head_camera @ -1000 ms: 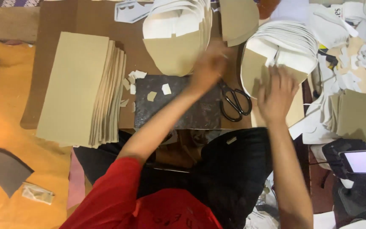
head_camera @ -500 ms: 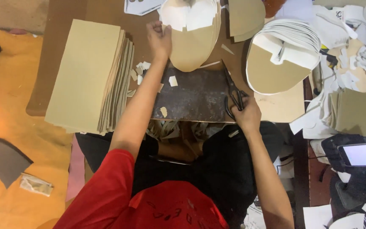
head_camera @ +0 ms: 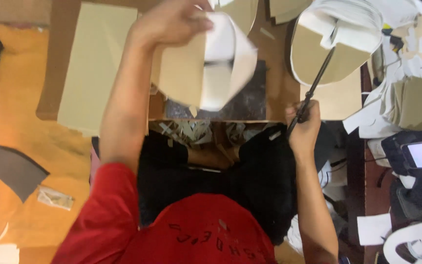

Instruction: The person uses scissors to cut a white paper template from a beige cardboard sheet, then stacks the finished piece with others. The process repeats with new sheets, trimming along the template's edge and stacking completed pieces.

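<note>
From the head camera, the left hand [head_camera: 169, 22] is closed on a cut piece [head_camera: 206, 68] and holds it up above the dark mat [head_camera: 255, 100]. The piece looks thin and light, so one hand is enough. It looks bendy too, more like card or foam than wood, so it could fold or crease if squeezed hard. The safest place to hold it is by the top edge, where the fingers are now. It is tan on one side and white on the other, with a rounded end. It is blurry, so I cannot see more.

The right hand [head_camera: 303, 128] is closed around black scissors [head_camera: 313, 90], which point up toward a pile of white and tan pieces [head_camera: 335, 44]. A stack of tan sheets [head_camera: 94, 68] lies to the left.
</note>
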